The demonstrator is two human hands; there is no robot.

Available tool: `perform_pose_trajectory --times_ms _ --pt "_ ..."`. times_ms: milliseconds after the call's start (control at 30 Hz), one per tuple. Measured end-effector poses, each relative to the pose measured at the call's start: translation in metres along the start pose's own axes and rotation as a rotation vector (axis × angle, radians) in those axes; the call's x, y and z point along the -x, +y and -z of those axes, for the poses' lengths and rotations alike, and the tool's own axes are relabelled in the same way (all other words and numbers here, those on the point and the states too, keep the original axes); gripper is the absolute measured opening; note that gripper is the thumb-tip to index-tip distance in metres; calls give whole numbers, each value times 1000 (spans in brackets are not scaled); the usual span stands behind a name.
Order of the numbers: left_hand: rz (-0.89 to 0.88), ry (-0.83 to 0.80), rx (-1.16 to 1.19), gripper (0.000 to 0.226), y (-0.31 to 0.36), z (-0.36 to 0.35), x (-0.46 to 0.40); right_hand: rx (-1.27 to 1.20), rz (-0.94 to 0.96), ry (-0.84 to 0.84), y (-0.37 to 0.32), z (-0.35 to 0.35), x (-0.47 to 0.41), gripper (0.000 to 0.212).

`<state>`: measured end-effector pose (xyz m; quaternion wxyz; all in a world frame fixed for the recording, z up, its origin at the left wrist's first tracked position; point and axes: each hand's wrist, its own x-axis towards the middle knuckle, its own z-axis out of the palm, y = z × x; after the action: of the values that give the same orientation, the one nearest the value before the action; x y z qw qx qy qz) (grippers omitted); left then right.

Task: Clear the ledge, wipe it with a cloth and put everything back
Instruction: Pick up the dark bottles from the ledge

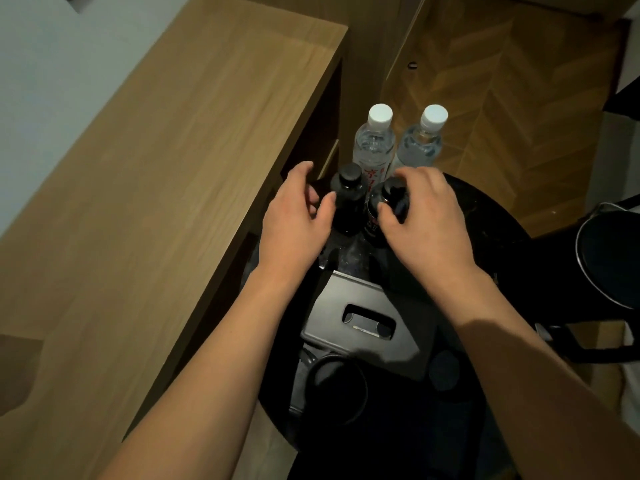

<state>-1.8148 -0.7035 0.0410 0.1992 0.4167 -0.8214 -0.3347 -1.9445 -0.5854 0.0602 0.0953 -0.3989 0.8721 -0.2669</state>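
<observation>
While the wooden ledge (166, 174) on the left has nothing on its top, all its things sit on a round black table (485, 237) just to its right. Nearest on that table is a dark cup (337, 388), and just past it lies a black tissue box (363, 322) with a slot in its lid. A black kettle (609, 261) stands off to the right.

Farther on are two small dark bottles. The right hand (426, 216) has its fingers and thumb curled round the top of the right dark bottle (384, 209). The left hand (298, 220) is half open, with its thumb right by the left dark bottle (348, 199), but I cannot tell if it touches it, and it holds nothing. Behind them stand two clear water bottles, the left water bottle (375, 140) and the right water bottle (424, 140), both with white caps.

I think the things are either just put down or about to go back. If a dark bottle is lifted, it should come straight up, because the water bottles stand very close behind and could tip. A grip lower on the body would be safer than the cap. The left hand should close on its bottle before lifting. Each bottle should be set down upright on the ledge, well back from the edge.
</observation>
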Motion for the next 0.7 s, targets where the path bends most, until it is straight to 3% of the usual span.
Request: perform_pose_trajectory --times_ms 233,467,700 --pt "8 125 -111 43 -14 42 67 -102 158 56 -40 -2 53 46" --pt "60 299 -245 39 -28 86 145 -173 399 -86 -86 -17 96 48" --pt "306 499 -324 41 -56 144 246 -225 650 -283 -153 -36 158 47"
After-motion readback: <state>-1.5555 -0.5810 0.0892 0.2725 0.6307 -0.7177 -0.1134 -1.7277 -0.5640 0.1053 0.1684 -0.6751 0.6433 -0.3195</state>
